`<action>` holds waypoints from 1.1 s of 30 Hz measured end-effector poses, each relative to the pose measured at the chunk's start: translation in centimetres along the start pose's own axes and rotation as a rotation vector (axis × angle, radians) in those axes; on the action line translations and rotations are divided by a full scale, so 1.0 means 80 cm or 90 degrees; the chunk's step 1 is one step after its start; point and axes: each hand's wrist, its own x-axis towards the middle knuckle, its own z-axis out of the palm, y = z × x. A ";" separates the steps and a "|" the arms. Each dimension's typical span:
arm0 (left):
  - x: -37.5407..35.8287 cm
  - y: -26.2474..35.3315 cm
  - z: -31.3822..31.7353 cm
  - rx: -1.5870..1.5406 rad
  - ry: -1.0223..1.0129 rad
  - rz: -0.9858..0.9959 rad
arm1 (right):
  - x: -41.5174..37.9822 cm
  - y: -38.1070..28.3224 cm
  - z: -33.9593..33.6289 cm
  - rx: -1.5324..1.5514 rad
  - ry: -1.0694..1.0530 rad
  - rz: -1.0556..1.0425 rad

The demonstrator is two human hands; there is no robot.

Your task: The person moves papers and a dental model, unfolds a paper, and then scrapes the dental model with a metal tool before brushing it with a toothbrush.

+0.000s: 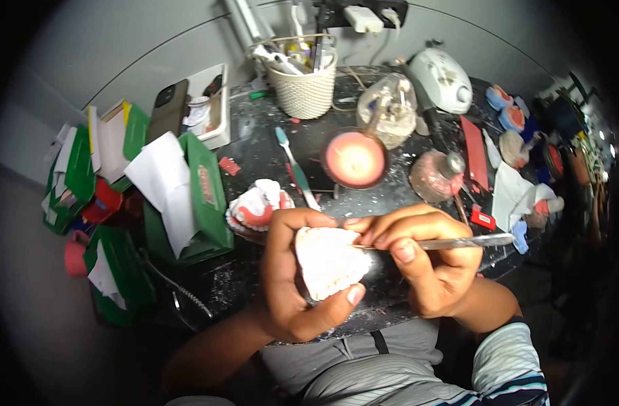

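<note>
My left hand [289, 284] is wrapped round a pale dental model [329, 264], thumb at its lower edge and fingers behind its top. Bright light washes out the model's surface. Pinched in my right hand [431, 264] is a thin metal tool [465, 242], whose handle points right and whose tip meets the model's right side. Just behind my left hand sits another dental model [258, 206] with pink material on it. A toothbrush [296, 166] lies beyond, beside a round dish of glowing pink wax [355, 159].
Green boxes [211, 203] with papers stand at the left. At the back are a woven cup of tools [304, 91], a glass vessel [388, 111] and a white device [441, 80]. A flask [434, 177], pink sheet [474, 152] and crumpled paper [516, 196] are at right.
</note>
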 end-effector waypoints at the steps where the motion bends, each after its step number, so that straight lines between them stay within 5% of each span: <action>1: 0.000 -0.002 -0.001 0.007 0.009 0.003 | 0.000 -0.005 0.000 -0.009 0.002 0.019; 20: 0.002 -0.005 0.009 -0.048 0.045 -0.008 | 0.004 -0.003 -0.001 -0.105 -0.024 0.031; 33: -0.007 -0.024 0.009 0.130 0.069 0.034 | -0.002 0.004 0.008 -0.167 -0.033 0.001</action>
